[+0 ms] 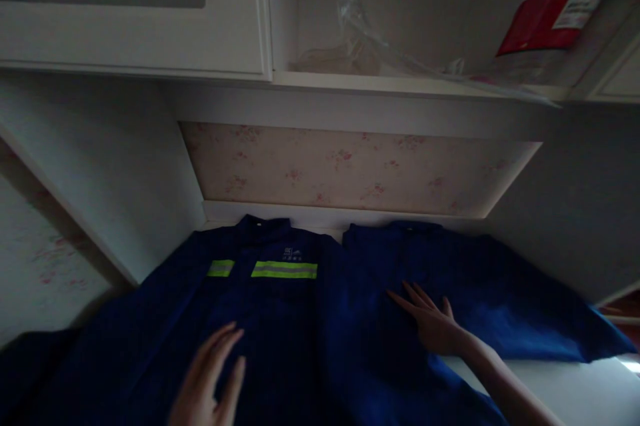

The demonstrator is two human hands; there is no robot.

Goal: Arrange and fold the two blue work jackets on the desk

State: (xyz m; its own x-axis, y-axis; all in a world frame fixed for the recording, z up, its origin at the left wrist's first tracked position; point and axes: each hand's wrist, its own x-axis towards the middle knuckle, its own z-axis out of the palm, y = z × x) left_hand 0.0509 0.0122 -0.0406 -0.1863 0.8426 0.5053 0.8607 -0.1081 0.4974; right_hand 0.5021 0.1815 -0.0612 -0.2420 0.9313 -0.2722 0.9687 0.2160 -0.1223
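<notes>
Two dark blue work garments lie spread side by side on a white surface. The left one is a jacket (260, 306) with a collar, a small white logo and yellow-green reflective stripes (284, 270) across the chest. My left hand (210, 379) hovers flat over its lower front, fingers apart, holding nothing. The right blue garment (480, 279) has no stripes showing. My right hand (433, 323) rests palm down on it, fingers spread toward the left.
A white shelf unit hangs overhead with a closed cabinet door (130, 6) and an open bay holding a clear plastic bag (370, 46) and a red-and-white package (550, 13). Floral wallpaper (350, 169) backs the alcove. The white surface (590, 393) shows at the lower right.
</notes>
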